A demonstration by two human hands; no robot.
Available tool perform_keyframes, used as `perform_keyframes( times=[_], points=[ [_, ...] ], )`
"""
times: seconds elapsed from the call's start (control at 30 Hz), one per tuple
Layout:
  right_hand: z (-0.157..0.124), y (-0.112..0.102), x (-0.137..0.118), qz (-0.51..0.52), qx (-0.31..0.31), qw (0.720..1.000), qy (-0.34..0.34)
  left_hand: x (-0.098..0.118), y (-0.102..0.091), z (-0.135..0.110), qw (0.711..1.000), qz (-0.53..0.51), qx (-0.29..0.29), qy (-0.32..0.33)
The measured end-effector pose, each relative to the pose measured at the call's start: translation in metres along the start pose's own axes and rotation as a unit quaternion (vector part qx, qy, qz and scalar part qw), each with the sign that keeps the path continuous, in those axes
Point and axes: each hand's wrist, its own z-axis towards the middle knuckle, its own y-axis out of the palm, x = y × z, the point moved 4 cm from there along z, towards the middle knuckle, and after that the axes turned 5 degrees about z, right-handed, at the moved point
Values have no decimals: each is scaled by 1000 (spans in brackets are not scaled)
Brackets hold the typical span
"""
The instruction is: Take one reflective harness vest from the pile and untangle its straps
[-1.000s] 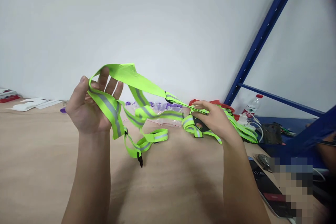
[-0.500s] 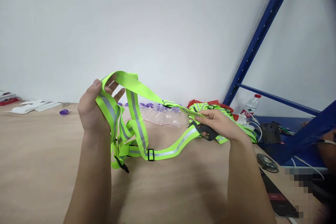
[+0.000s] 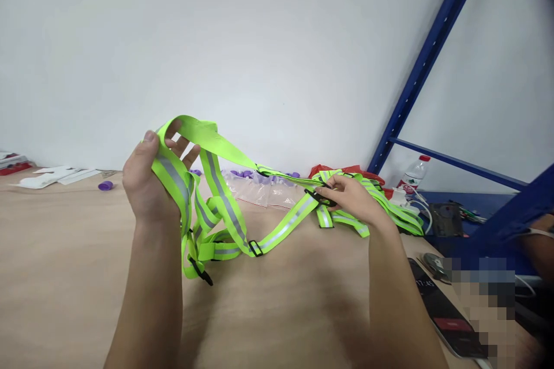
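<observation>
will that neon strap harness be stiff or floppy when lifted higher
Probably floppy: the neon strap harness droops in loops between left hand and right hand. Likely light: it looks thin. The black buckle on its loose end may swing.

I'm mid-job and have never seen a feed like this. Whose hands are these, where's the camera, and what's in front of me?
No machine here: these are a person's two bare hands, filmed by one camera worn on the head, looking forward and down. The left hand holds up a loop of yellow-green strap with grey stripes. The right hand grips another part of it, beside a black plastic piece. On the table lie plastic bags, more straps, and, at right, a phone.
</observation>
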Motion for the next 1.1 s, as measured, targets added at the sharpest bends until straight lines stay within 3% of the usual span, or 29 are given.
perform_keyframes(
  times=[0.1, 0.2, 0.37, 0.57, 0.67, 0.8, 1.03, 1.1],
  points=[
    [-3, 6, 2, 148, -54, 986, 49, 0, 0, 1, 1000, 23, -20, 1],
    [-6, 9, 0, 230, -80, 968, 64, 1, 3, 1, 997, 61, -49, 24],
    [-4, 1, -5, 331, -20, 943, -2, 6, 13, -4, 994, 6, -82, 73],
    [1, -13, 1, 316, 59, 946, -47, 0, 12, -1, 992, 38, -118, 14],
    [0, -17, -1, 286, 85, 951, -83, -4, 12, 1, 988, 86, -123, 33],
    [0, -21, 1, 329, 122, 930, -111, -8, 12, 3, 984, 119, -110, 78],
    [3, -25, 1, 368, 178, 903, -128, -15, 3, -1, 987, 149, -62, 21],
    [3, -25, 0, 388, 189, 893, -125, -15, 1, -3, 983, 173, -55, 34]
  ],
)
